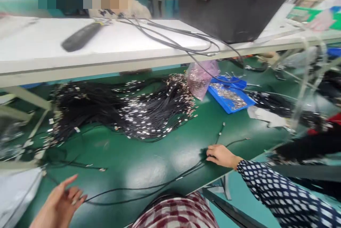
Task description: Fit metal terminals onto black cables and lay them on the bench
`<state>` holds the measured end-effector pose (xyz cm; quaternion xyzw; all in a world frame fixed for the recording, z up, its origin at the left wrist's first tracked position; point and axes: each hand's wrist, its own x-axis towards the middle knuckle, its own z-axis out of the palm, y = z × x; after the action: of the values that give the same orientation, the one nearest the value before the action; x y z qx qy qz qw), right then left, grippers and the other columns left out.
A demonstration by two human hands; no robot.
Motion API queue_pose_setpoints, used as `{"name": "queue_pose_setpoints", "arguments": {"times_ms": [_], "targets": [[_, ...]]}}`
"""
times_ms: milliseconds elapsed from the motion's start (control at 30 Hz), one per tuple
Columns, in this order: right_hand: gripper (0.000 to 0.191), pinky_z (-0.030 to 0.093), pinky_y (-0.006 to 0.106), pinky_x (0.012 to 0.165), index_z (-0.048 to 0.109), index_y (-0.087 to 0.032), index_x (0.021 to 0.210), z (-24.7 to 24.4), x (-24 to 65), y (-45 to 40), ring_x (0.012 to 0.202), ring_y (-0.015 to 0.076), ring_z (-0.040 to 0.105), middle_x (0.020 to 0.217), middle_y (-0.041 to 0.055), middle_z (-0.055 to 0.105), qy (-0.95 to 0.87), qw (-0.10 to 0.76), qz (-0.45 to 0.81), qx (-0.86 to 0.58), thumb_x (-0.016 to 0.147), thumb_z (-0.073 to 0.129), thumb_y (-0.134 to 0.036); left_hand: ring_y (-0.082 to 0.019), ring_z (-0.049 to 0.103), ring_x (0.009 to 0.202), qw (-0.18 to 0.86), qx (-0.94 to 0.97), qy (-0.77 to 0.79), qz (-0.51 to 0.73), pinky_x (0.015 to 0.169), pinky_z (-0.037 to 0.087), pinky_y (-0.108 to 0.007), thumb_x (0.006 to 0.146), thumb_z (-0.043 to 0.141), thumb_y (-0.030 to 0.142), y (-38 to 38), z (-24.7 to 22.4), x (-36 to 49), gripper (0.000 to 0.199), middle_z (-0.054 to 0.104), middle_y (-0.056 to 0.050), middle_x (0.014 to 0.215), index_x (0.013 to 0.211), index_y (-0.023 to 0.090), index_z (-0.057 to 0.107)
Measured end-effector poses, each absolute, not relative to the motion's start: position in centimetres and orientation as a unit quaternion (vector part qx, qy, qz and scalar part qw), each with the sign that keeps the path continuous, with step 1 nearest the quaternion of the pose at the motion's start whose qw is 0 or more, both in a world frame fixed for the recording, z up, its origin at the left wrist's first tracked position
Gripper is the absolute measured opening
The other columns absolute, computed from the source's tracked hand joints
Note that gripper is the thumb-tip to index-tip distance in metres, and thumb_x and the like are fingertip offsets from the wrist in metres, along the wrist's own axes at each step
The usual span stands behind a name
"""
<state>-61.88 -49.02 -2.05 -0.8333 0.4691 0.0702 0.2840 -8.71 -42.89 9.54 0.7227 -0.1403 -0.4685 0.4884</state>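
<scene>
Two thin black cables (128,188) run across the green table top between my hands. Their left ends pass into the curled fingers of my left hand (65,197), at the lower left; its index finger points up and outward. My right hand (220,155), at the table's front edge on the right, has its fingers closed around the other end of the cables. Short cable ends with small connectors (223,124) stick out beyond it. A large bundle of black cables (106,109) with white labels lies behind, near the middle of the table.
A blue tray (226,109) of small metal parts stands beside a pink plastic bag (201,80). Above is a white shelf (128,52) with a black-handled tool (81,36), loose cables and a black box (221,11). More cables lie at the right. A person is behind the shelf.
</scene>
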Motion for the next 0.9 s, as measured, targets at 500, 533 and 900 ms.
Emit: {"name": "queue_pose_setpoints", "arguments": {"times_ms": [500, 533, 900], "targets": [[0.028, 0.044, 0.021, 0.058, 0.065, -0.017, 0.087, 16.7, -40.5, -51.5, 0.063, 0.0108, 0.053, 0.07, 0.0008, 0.061, 0.298, 0.659, -0.426, -0.543, 0.092, 0.056, -0.044, -0.006, 0.012, 0.046, 0.352, 0.502, -0.324, -0.72, 0.042, 0.016, -0.02, 0.091, 0.049, 0.047, -42.2, 16.4, -22.5, 0.035, 0.02, 0.009, 0.053, 0.082, 0.015, 0.057], [0.025, 0.042, 0.019, 0.055, 0.064, -0.016, 0.081, 17.1, -40.3, -51.5, 0.06, 0.0097, 0.051, 0.067, -0.0002, 0.059, 0.317, 0.657, -0.427, -0.534, 0.09, 0.06, -0.04, -0.007, 0.015, 0.046, 0.353, 0.512, -0.335, -0.708, 0.042, 0.02, -0.02, 0.091, 0.049, 0.047, -42.2, 16.5, -22.4, 0.035, 0.022, 0.009, 0.052, 0.082, 0.015, 0.058], [0.028, 0.034, 0.019, 0.05, 0.057, -0.014, 0.069, 16.8, -38.8, -51.3, 0.053, 0.0075, 0.044, 0.058, -0.0021, 0.054, 0.305, 0.742, -0.343, -0.489, 0.087, 0.064, -0.035, -0.01, 0.044, 0.058, 0.37, 0.502, -0.443, -0.644, 0.057, 0.037, -0.023, 0.097, 0.04, 0.038, -43.1, 18.0, -22.7, 0.026, 0.051, 0.002, 0.064, 0.101, 0.017, 0.055]]}}
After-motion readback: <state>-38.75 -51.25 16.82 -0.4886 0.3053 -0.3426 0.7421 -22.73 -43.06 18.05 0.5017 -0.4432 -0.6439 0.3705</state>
